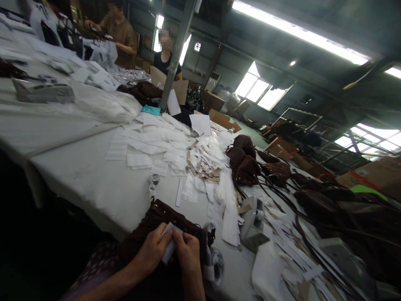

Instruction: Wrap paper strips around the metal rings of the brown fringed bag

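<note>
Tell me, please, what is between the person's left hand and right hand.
In the head view, a small white sheet is between the left hand and the right hand, pinched by both.

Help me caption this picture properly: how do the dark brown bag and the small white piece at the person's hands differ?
Colour: the bag is dark brown; the white piece is pale. Size: the bag is much larger than the white piece. Pose: the white piece is pinched between the left hand and right hand, while the bag lies beneath them. Both are partly hidden by the hands.
</note>
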`<action>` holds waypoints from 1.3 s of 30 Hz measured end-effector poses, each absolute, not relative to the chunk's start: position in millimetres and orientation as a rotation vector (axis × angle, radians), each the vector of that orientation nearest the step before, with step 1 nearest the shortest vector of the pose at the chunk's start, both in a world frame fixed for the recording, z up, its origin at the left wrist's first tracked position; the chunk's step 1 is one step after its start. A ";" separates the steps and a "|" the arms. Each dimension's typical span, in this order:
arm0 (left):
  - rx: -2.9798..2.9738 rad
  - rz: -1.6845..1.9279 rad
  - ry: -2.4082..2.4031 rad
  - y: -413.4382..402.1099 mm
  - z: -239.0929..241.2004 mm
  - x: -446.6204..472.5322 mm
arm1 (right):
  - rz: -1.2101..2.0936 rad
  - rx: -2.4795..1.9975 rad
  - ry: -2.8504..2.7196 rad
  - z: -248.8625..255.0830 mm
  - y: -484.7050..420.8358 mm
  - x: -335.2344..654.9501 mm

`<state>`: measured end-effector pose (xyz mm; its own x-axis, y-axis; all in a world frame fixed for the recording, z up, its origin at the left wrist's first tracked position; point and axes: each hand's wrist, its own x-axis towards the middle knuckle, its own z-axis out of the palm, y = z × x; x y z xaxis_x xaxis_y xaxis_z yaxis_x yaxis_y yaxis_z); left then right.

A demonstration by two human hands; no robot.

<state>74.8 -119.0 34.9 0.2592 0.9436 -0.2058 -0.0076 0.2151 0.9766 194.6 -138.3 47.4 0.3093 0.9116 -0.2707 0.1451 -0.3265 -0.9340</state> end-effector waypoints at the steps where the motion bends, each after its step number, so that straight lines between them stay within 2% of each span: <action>1: 1.154 0.910 1.098 -120.2 33.5 74.8 | 1.096 -1.710 -0.940 47.1 -138.0 194.0; 10: 0.838 0.970 1.034 -131.1 28.2 68.9 | 0.937 -1.866 -1.002 51.7 -138.0 186.2; 17: 1.289 1.107 1.034 -148.6 30.1 69.4 | 1.016 -1.767 -0.936 50.4 -139.4 189.6; 24: 1.748 0.907 0.867 -152.3 7.7 53.9 | 1.341 -1.582 -0.788 43.0 -143.6 196.7; 29: 1.862 0.812 0.862 -149.7 8.0 54.5 | 1.416 -1.491 -0.739 46.6 -145.1 202.5; 34: 1.565 0.855 0.875 -145.2 34.5 50.5 | 1.325 -1.522 -0.866 50.2 -146.7 199.7; 39: 1.047 0.704 0.948 -126.5 50.3 51.3 | 1.237 -1.556 -0.980 56.6 -148.1 198.9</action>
<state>51.3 -126.5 50.3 0.4361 0.8476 -0.3023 -0.0445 0.3559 0.9335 198.9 -148.1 56.6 0.1882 0.9430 -0.2743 0.0510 -0.2883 -0.9562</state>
